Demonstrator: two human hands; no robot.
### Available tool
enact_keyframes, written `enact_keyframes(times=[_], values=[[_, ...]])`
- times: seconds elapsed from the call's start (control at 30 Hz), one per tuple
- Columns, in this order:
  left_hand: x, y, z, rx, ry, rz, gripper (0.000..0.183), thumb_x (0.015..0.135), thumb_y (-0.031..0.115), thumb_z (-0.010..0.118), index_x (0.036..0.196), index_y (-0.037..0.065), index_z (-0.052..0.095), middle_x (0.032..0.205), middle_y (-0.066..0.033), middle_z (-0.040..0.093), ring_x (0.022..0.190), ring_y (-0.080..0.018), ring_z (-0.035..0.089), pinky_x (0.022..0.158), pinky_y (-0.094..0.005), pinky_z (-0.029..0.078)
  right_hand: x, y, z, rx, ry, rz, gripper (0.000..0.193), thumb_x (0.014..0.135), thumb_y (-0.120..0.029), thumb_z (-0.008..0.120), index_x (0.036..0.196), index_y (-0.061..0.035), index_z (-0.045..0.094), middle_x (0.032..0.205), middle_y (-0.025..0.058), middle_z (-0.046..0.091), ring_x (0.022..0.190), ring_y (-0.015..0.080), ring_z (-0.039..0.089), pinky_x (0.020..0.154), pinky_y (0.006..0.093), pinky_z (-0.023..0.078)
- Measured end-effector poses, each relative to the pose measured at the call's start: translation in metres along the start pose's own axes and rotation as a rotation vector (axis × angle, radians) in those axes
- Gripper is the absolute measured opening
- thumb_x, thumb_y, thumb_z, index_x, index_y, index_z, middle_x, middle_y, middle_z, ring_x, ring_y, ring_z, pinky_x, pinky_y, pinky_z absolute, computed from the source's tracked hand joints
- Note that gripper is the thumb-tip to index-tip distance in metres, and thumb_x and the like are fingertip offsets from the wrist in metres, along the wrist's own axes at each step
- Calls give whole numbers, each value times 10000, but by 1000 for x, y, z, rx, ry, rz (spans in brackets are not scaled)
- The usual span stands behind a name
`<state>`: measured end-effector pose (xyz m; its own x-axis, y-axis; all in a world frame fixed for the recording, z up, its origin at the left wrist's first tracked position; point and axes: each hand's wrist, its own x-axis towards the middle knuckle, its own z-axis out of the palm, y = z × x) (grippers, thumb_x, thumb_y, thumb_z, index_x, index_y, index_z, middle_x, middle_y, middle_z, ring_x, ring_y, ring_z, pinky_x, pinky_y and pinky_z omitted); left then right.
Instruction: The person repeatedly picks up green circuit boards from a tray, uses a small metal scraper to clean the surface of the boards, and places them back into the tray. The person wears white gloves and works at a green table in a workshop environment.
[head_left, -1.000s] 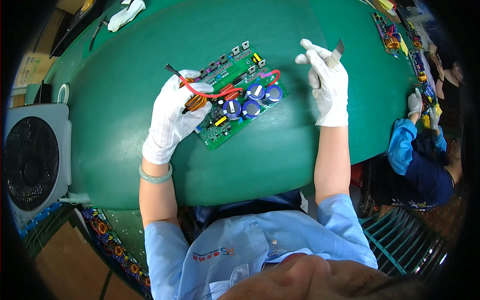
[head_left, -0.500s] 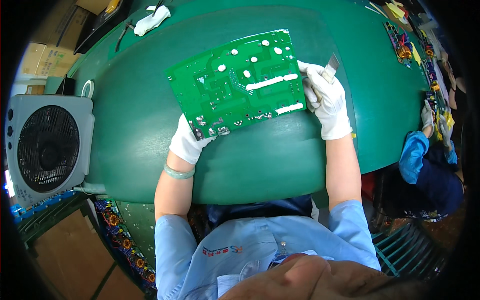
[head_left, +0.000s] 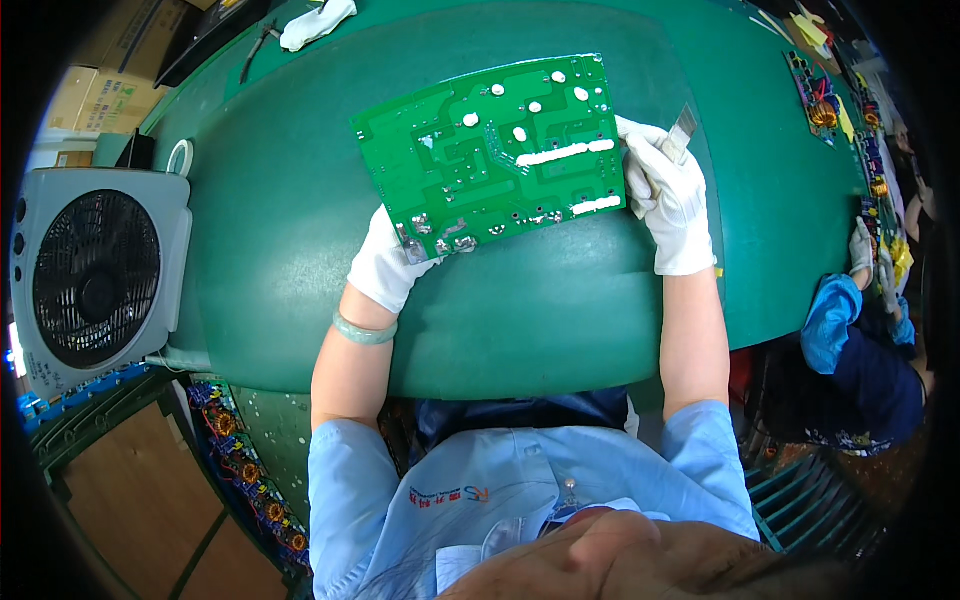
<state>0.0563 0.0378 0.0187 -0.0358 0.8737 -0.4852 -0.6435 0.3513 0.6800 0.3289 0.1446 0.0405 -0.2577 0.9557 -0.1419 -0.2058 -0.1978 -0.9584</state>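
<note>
A green circuit board (head_left: pixel 420 180) is held up tilted above the table, its soldered side facing me, with white blobs and two white strips on it. My left hand (head_left: pixel 388 265), in a white glove, is closed on its lower left corner; the fingers behind the board are hidden. At the board's right edge, my gloved right hand (head_left: pixel 672 200) is closed, its fingertips partly behind the board. A small flat tool with a grey blade-like end (head_left: pixel 683 128) sticks up from between the right hand's fingers; its exact kind is unclear.
A grey box fan (head_left: pixel 97 280) stands at the left. On the green table (head_left: pixel 520 320), a white cloth-like bundle (head_left: pixel 318 24) lies at the far left. Populated boards (head_left: pixel 822 105) line the right side, where another person's gloved hands (head_left: pixel 862 248) work. More boards (head_left: pixel 248 470) sit lower left.
The whole scene has shifted slightly in view. The board and both hands appear a little further right and up, with both hands keeping their hold.
</note>
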Motion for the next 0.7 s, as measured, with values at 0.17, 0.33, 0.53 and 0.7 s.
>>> enact_keyframes(times=[0.17, 0.33, 0.53, 0.7], values=[[-11, -1, 12, 341, 61, 166, 361, 1016, 282, 416, 1235, 44, 575, 1136, -144, 657, 938, -299, 677, 666, -455, 594, -1, 0, -2, -16, 16, 8, 344, 902, -270, 651, 1110, -2, 706, 546, -48, 415, 460, 43, 311, 437, 228, 207], [-8, -10, -7, 188, -213, 272, 327, 951, 81, 488, 1267, 18, 543, 1173, -160, 647, 996, -279, 668, 722, -429, 599, -1, 0, 0, -13, 41, 20, 347, 901, -283, 654, 1098, -3, 709, 549, -46, 419, 462, 44, 322, 434, 225, 212], [2, -2, 2, -41, 73, -40, 383, 1015, 302, 415, 1236, 34, 577, 1135, -154, 655, 941, -309, 672, 699, -477, 589, 1, 6, -4, -50, 48, 30, 345, 905, -287, 650, 1115, -20, 708, 553, -44, 421, 463, 45, 321, 432, 226, 215], [5, -4, -3, -180, -6, -78, 369, 1006, 306, 452, 1228, 41, 582, 1128, -143, 662, 960, -294, 674, 735, -456, 589, 2, 6, -4, -46, 29, 13, 329, 921, -277, 629, 1118, -25, 703, 552, -40, 418, 464, 48, 313, 430, 230, 214]])
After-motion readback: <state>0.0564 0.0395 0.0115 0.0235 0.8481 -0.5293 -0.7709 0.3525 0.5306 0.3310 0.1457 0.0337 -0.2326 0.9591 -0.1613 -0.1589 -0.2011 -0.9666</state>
